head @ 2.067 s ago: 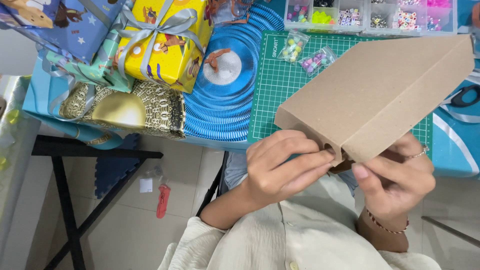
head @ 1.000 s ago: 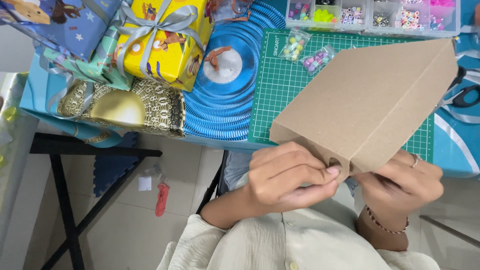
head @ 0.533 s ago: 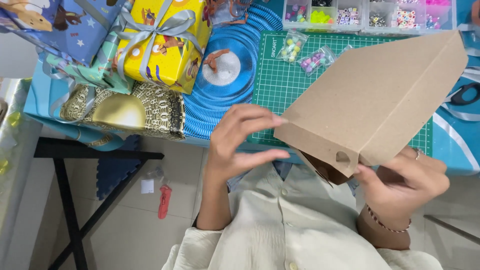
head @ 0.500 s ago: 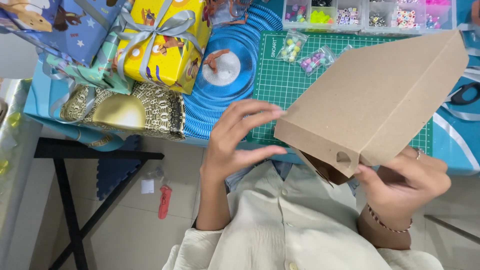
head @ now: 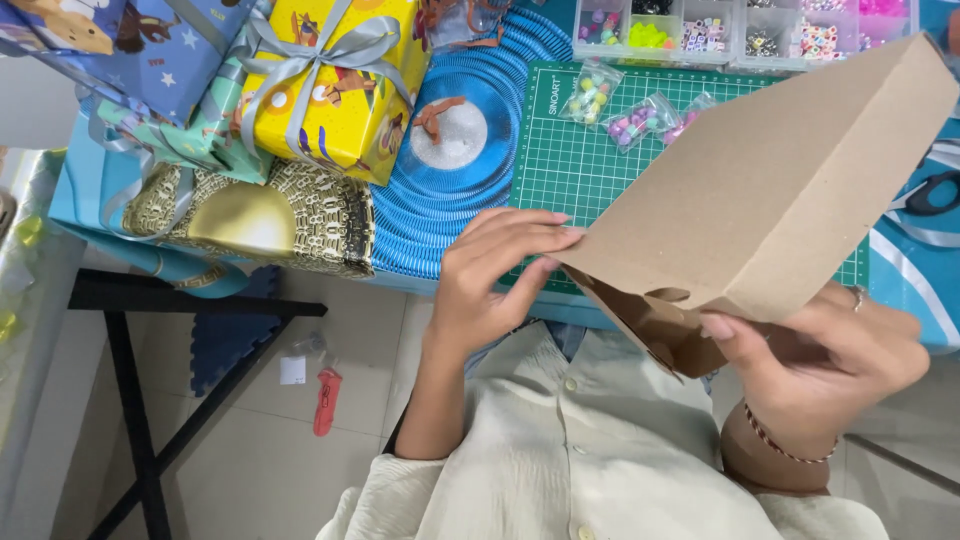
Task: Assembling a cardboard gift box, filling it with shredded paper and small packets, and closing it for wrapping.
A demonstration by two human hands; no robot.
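Note:
A plain brown cardboard box (head: 770,185) hangs tilted in front of my chest, its open flap end toward me. My right hand (head: 830,360) grips its near lower end, thumb on the flap by a small notch. My left hand (head: 495,270) touches the box's left corner with its fingertips, fingers spread and lightly curled. Behind the box lies a green cutting mat (head: 580,150) on the table.
A yellow gift box with silver ribbon (head: 330,85), blue wrapped gifts (head: 120,45), a gold patterned bag (head: 250,215), a blue ribbon coil (head: 460,150), small bead bags (head: 630,105), a bead organiser tray (head: 720,25) and scissors (head: 930,195) crowd the table. A red item (head: 326,400) lies on the floor.
My left hand let go of the flap, lifted away open, then came back to rest its fingertips on the box's left corner. The box tilted up more steeply in my right hand.

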